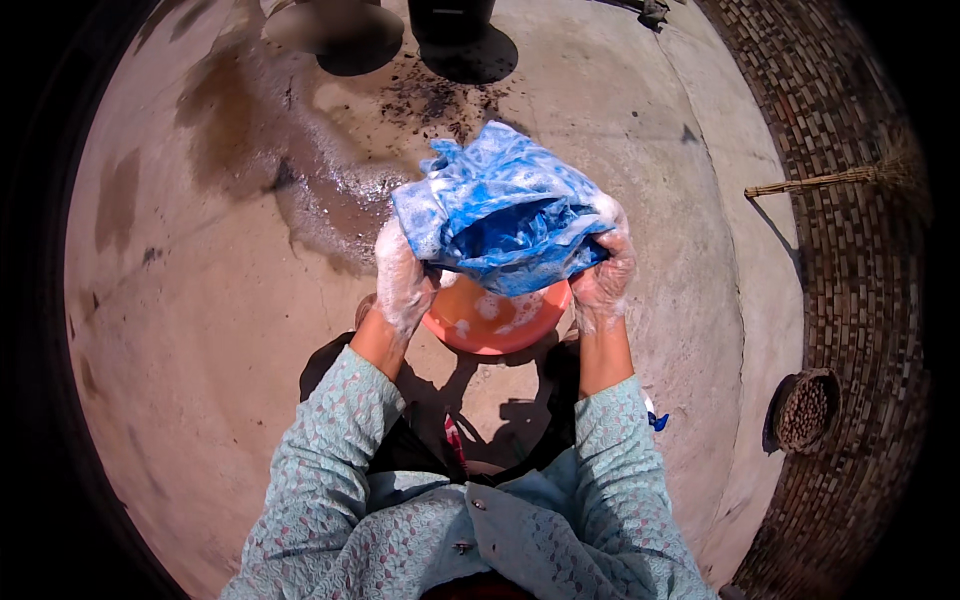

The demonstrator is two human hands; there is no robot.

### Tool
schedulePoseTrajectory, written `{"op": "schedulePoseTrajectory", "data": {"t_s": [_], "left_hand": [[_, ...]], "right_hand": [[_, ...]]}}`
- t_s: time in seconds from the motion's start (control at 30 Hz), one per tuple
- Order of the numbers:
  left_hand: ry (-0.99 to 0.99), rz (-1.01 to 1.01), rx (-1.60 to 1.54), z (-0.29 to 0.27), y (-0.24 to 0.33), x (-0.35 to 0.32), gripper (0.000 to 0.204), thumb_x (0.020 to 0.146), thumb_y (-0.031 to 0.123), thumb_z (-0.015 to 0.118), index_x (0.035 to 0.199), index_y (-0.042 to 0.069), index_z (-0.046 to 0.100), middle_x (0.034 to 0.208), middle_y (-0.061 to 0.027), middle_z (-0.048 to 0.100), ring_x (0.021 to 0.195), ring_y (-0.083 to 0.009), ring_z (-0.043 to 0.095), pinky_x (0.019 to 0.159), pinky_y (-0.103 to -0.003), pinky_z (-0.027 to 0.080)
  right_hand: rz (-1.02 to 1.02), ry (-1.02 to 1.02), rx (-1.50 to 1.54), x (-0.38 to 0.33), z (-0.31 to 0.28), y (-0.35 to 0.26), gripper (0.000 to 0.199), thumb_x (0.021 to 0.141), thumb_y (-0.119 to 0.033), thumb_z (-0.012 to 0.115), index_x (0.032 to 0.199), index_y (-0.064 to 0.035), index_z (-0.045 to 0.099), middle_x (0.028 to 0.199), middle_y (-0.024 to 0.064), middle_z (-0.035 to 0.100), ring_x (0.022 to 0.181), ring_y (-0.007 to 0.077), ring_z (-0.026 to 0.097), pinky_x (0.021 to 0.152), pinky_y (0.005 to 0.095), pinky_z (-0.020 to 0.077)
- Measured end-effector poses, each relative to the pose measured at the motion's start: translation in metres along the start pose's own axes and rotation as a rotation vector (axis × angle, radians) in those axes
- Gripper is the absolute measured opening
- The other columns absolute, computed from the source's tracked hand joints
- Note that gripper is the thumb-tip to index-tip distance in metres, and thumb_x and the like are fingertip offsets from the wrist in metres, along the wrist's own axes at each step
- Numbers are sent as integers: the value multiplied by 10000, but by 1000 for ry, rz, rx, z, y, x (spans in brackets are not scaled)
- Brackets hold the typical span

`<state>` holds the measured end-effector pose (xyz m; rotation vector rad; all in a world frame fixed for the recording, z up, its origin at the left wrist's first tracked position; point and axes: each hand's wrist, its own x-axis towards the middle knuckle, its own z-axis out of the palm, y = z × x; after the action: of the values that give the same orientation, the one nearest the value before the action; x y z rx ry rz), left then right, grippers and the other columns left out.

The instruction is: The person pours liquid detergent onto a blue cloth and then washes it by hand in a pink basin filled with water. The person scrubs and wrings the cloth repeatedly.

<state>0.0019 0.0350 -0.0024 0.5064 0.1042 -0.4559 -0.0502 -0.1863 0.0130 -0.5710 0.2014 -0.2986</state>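
Gripping a sudsy blue cloth (520, 175) by opposite sides, the left hand (402, 280) and right hand (608, 268) are holding it over an orange basin (482, 340). Handwashing is apparently progressing, the next move probably requiring a firm grip. The cloth's long axis is running left to right, its gaping fold (500, 232) facing the wearer (535, 530).

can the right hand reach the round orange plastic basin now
Probably yes: nothing visible blocks the foamy right hand from the basin, though the crumpled soapy blue cloth it holds hides the basin's far side.
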Motion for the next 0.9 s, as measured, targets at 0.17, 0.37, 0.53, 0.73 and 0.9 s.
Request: {"op": "schedulePoseTrajectory", "data": {"t_s": [0.17,0.37,0.53,0.73,0.9], "left_hand": [[26,-137,-26,39,6,-10,517,932,465,429,1270,74,445,1157,-132,564,993,-261,606,678,-431,565],[-124,-130,143,10,-20,-1,612,878,376,596,1343,52,363,1281,-131,483,1188,-256,479,1000,-419,410],[29,-368,-66,8,-22,-3,424,880,210,599,1238,32,458,1121,-134,583,979,-232,597,873,-360,505],[-51,-211,83,20,-26,-12,351,847,71,606,1176,36,489,1073,-99,595,909,-187,623,764,-305,551],[-19,-104,175,27,-41,-7,410,836,-3,600,1218,45,462,1124,-72,575,976,-177,598,846,-303,516]], "right_hand": [[-117,10,-161,2,-5,-19,371,644,27,545,1013,-14,536,988,128,607,889,250,619,826,368,526],[-96,-110,-668,-15,10,15,298,670,28,624,956,-50,591,921,72,615,873,230,618,840,369,485],[-679,-719,-1470,-72,37,73,191,625,-92,682,808,-89,627,907,119,614,876,337,577,894,465,372],[-503,-174,-1135,-44,31,52,426,688,-180,710,1041,-26,528,992,101,606,891,274,595,897,380,414],[-323,166,-893,-8,-15,67,393,811,-179,614,1140,-6,485,1125,118,517,1080,228,474,951,335,362]]}}
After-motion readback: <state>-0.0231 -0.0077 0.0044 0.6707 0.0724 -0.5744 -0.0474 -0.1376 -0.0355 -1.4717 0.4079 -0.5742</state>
